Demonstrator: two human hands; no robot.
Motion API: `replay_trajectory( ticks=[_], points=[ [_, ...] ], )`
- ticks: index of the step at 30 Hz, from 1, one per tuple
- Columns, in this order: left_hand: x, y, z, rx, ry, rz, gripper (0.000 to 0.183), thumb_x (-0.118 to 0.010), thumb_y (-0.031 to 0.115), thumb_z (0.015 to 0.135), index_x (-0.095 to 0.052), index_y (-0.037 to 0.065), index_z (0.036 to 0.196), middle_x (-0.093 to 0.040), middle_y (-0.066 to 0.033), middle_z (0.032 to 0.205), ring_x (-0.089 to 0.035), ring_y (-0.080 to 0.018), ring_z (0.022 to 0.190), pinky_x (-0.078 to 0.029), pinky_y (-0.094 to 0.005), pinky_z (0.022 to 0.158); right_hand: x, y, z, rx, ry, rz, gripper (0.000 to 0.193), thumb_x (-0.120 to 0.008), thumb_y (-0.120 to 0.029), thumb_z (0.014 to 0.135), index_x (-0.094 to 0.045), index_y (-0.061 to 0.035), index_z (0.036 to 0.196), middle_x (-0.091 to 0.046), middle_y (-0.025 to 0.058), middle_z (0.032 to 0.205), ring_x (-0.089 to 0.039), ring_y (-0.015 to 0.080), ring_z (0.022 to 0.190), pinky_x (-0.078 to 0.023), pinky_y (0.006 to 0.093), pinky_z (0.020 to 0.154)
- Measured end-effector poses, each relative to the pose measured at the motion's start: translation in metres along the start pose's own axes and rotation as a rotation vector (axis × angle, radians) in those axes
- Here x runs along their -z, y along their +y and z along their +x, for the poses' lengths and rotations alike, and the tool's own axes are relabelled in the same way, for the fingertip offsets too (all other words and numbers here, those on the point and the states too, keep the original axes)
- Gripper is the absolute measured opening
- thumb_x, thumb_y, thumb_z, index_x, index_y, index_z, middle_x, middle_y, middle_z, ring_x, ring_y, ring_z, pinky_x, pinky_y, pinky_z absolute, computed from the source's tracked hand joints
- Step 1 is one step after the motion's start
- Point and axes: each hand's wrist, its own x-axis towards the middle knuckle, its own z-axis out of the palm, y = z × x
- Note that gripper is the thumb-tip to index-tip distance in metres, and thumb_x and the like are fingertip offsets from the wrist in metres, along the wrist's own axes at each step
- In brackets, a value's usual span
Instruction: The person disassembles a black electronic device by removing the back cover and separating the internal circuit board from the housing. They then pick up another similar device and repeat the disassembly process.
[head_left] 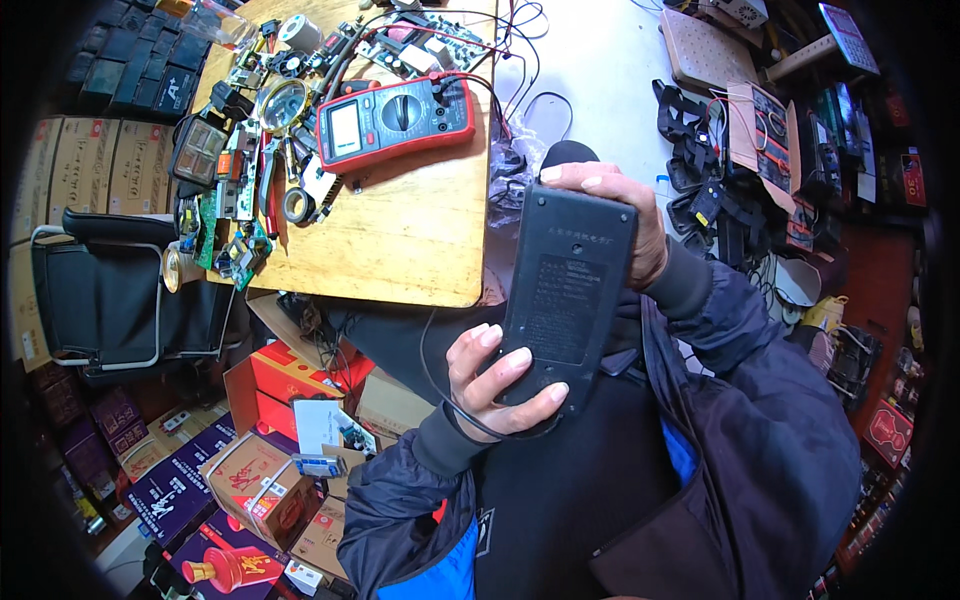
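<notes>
A long black plastic charger (560,290), with screws in its corners and a printed label on the upward side, is held above my lap. My right hand (625,210) grips its far right end, fingers bent over the top edge. At the lower left, my left hand (492,380) closes round the near end, with fingertips on the labelled side. A thin black cord (427,372) runs from near my left hand up toward the table edge. Just left of the charger, a red and grey multimeter (395,120) lies on the wooden table with its screen lit.
On the wooden table (400,240) lie circuit boards (240,260), pliers (270,185), a tape roll (297,206), a magnifier (284,105) and a solder spool (299,33). A black chair (95,290) and cardboard boxes (258,485) stand left. Straps and cables (695,190) clutter the right.
</notes>
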Motion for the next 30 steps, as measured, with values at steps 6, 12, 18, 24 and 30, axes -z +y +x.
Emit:
replay_trajectory(
  ticks=[6,12,18,24,30],
  points=[
    [-0.006,-0.013,0.0,0.001,-0.07,0.016,0.043,-0.086,0.027,0.082,-0.072,0.044,0.119,-0.054,-0.0031,0.137,-0.051,-0.0325,0.135,-0.047,-0.0495,0.11,-0.004,0.014,-0.015,-0.06,0.008,-0.026,0.081,-0.093,-0.013,0.08,-0.042,-0.0038,0.142,-0.065,0.0249,0.131,-0.069,0.0368,0.119,-0.057,0.0467,0.1],
    [-0.011,-0.019,0.001,-0.031,-0.147,0.076,0.045,-0.085,0.027,0.079,-0.071,0.047,0.117,-0.053,-0.003,0.137,-0.049,-0.0356,0.137,-0.043,-0.0547,0.114,-0.009,0.027,-0.026,-0.125,0.053,-0.047,0.074,-0.09,-0.01,0.084,-0.042,-0.0018,0.14,-0.065,0.0238,0.13,-0.069,0.0348,0.118,-0.058,0.0441,0.1],
    [-0.013,-0.022,0.001,-0.032,-0.155,0.08,0.044,-0.085,0.028,0.08,-0.071,0.046,0.118,-0.053,-0.0025,0.138,-0.048,-0.0348,0.138,-0.041,-0.0553,0.116,-0.009,0.026,-0.03,-0.161,0.046,-0.047,0.066,-0.084,-0.007,0.089,-0.042,-0.0032,0.14,-0.063,0.0231,0.133,-0.068,0.0319,0.119,-0.059,0.0411,0.099],
    [-0.015,-0.018,0.001,0.016,-0.129,0.054,0.044,-0.085,0.029,0.084,-0.07,0.047,0.121,-0.057,0.0015,0.138,-0.05,-0.0289,0.137,-0.037,-0.0512,0.118,-0.009,0.025,-0.028,-0.169,0.04,-0.026,0.064,-0.081,-0.005,0.091,-0.041,-0.0053,0.141,-0.061,0.0229,0.136,-0.067,0.0306,0.121,-0.059,0.0401,0.1],
    [-0.014,-0.018,-0.001,0.02,-0.147,0.054,0.045,-0.084,0.028,0.084,-0.069,0.047,0.123,-0.056,0.0003,0.139,-0.049,-0.0301,0.138,-0.037,-0.0515,0.118,-0.011,0.026,-0.027,-0.121,0.059,-0.074,0.072,-0.09,-0.01,0.084,-0.044,-0.0008,0.138,-0.065,0.0223,0.13,-0.07,0.0332,0.118,-0.059,0.0411,0.097]
  ],
)
